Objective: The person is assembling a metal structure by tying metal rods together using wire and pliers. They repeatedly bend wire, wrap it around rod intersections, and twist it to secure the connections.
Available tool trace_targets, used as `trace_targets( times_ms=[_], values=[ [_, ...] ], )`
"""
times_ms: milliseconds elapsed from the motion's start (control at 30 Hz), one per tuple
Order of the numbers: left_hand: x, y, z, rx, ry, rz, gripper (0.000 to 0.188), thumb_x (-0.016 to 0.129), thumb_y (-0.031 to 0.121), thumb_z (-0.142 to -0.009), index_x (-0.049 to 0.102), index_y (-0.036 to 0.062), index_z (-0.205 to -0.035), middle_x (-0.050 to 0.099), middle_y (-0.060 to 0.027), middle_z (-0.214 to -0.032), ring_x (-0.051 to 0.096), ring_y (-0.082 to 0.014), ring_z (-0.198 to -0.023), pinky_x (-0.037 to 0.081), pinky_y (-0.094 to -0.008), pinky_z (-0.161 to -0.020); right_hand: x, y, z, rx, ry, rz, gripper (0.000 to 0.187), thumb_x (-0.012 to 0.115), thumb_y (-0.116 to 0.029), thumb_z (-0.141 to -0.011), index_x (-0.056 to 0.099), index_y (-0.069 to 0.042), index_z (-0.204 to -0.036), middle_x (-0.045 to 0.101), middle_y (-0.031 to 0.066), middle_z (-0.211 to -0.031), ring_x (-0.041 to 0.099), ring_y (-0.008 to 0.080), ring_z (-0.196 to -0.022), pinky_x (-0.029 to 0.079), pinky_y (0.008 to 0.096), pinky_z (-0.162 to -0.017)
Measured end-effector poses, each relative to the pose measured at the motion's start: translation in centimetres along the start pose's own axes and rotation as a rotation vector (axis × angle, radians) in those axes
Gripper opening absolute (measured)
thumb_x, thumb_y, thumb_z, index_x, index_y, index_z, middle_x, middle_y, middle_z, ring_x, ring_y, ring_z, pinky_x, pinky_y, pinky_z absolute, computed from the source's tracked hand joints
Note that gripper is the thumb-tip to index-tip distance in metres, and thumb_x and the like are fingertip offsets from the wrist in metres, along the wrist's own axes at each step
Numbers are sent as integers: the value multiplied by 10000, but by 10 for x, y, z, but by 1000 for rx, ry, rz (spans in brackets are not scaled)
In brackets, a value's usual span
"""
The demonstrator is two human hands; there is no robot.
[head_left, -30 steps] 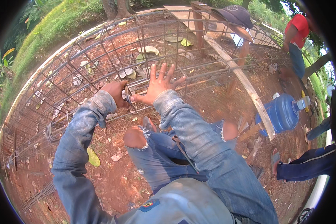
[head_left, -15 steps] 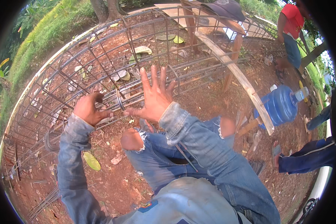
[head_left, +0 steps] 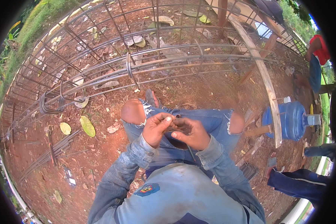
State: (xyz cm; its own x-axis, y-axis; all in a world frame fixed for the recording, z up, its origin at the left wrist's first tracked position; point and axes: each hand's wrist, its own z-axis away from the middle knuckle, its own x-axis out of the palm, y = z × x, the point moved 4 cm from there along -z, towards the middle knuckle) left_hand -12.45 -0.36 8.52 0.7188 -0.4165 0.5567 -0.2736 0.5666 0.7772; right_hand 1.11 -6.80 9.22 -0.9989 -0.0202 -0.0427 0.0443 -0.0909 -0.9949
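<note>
A bunch of thin brownish wire-like strands point(head_left: 178, 129) is held above ripped blue denim jeans point(head_left: 214, 118), left hand point(head_left: 156, 130) and right hand point(head_left: 194, 134) close together and both pinching it, with a long dark steel-bar cage point(head_left: 168, 61) farther out and a translucent blue plastic jug point(head_left: 287, 121) to the right.

Ground point(head_left: 102, 154), reddish-brown bare earth, littered with dry leaves. Directly upon it: green leaf point(head_left: 87, 126); yellow leaf point(head_left: 65, 128), just beside; thin metal rods point(head_left: 36, 165), loosely bundled (long-handled tool point(head_left: 51, 145) laid across); small dark-and-white packet point(head_left: 69, 177); blue water jug point(head_left: 285, 121), far right.
</note>
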Motion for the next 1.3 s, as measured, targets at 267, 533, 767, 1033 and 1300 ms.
trace_targets(
  times_ms=[267,533,767,1033,1300],
  values=[
    [8,-4,-8,101,123,-29,182,631,167,-914,666,0,-976,678,-52,-896,620,-127,-802,501,-288,-779,-6,-14,5,24,-78,574,248,654,-261,-870,641,-14,-891,685,157,-919,681,283,-889,548,385,-774],
    [34,15,-16,310,185,666,180,406,224,-1019,511,82,-1055,478,-6,-824,450,-108,-629,433,-268,-645,-6,14,7,-258,168,-1358,223,506,-205,-977,595,-51,-1111,630,129,-1163,513,295,-1213,425,485,-998],
    [13,68,-10,380,63,199,182,418,237,-1018,520,86,-1019,427,2,-787,294,-50,-551,268,-176,-486,-25,-29,16,-372,-216,-510,576,610,-147,-823,428,-15,-1354,532,175,-1313,378,337,-1333,165,484,-1141],
    [7,36,1,532,318,-5,127,607,142,-928,607,20,-965,586,-17,-767,529,-88,-659,457,-247,-627,38,-16,-25,67,-146,116,378,572,-171,-933,504,57,-1226,605,74,-802,571,114,-690,480,259,-622],
    [-29,84,16,821,362,-752,116,724,84,-802,655,-4,-832,667,-89,-777,627,-161,-708,496,-294,-653,70,-1,-33,167,-168,-283,352,490,-306,-991,628,15,-941,480,-1,-536,415,62,-456,338,241,-419]
  ],
)
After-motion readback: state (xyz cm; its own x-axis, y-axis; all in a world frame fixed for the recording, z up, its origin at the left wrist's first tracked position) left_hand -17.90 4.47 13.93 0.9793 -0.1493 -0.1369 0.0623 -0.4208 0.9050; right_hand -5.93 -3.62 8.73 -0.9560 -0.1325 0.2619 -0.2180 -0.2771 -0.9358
